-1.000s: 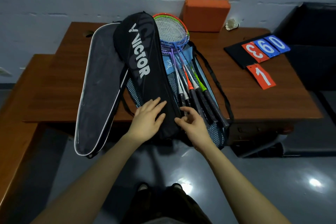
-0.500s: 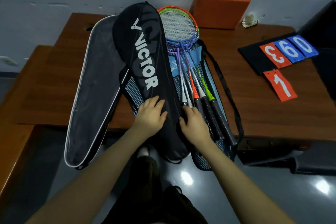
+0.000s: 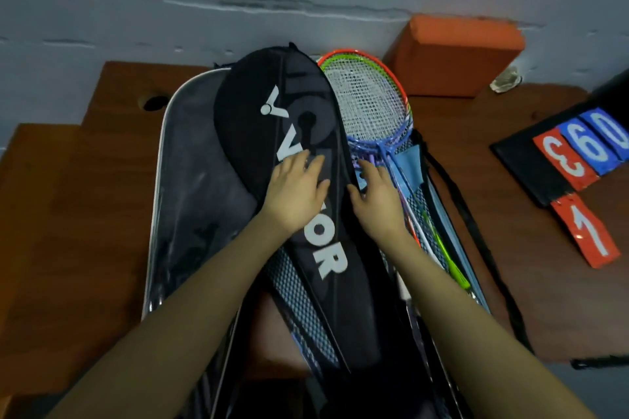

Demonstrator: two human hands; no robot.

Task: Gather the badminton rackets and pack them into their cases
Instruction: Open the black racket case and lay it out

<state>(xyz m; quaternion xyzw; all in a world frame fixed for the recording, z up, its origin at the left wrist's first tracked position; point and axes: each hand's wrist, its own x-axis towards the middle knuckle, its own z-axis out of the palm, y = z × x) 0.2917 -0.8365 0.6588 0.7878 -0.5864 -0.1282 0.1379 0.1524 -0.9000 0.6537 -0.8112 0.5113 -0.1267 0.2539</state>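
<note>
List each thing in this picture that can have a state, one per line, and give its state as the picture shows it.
Black Victor case: lying flat, left hand on it.
Rackets: stacked, heads uncovered.
Mesh bag: open, rackets lying on it.
Left hand: open, flat on the case.
Right hand: fingers at the racket shafts; grasp unclear.
Number cards: lying flat on the table.

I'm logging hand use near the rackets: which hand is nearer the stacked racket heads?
Right. The right hand lies just below the stacked colourful racket heads, fingertips near their throats. The left hand rests flat on the black VICTOR racket case, further left.
</note>
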